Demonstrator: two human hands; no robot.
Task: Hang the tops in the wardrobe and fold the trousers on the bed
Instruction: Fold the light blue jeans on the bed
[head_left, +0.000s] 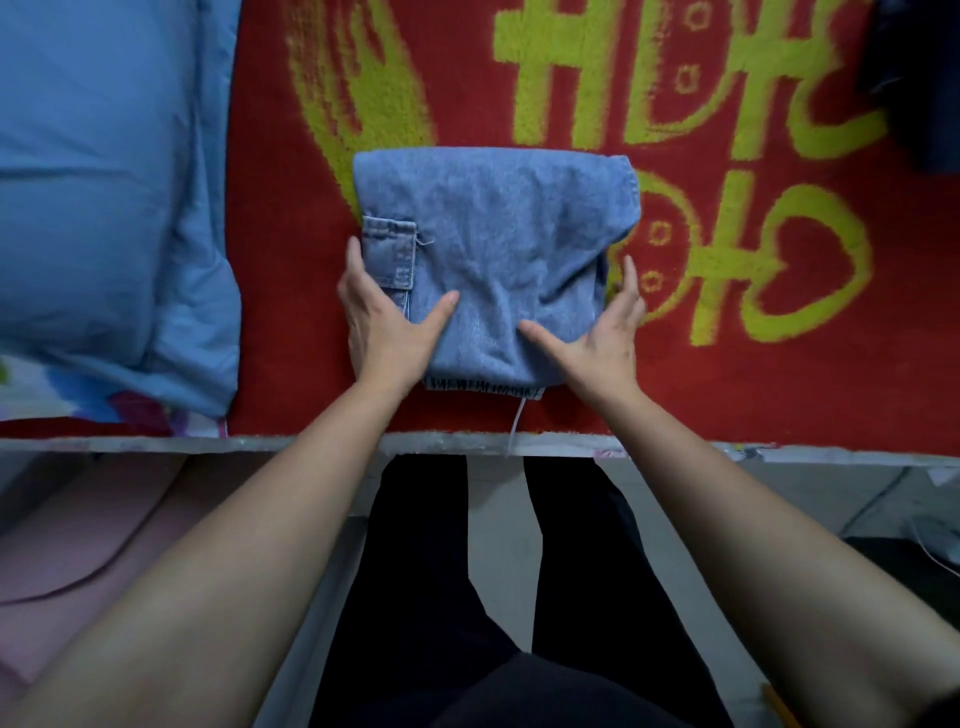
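Folded denim trousers (493, 249) lie on the red blanket (727, 374) covering the bed (208, 445), near its front edge, right of a blue pillow (93, 182). Your left hand (384, 322) and right hand (602, 335) flank the near corners. Grip wide open: fingers straight along each side, thumbs pressing flat on top.

Your bed (156, 444) carries a red blanket (727, 389) with yellow-green lettering | folded jeans (498, 234) lie flat on it near your edge | blue quilt (93, 182) just left of the jeans | dark garment (919, 78) well beyond them, far right
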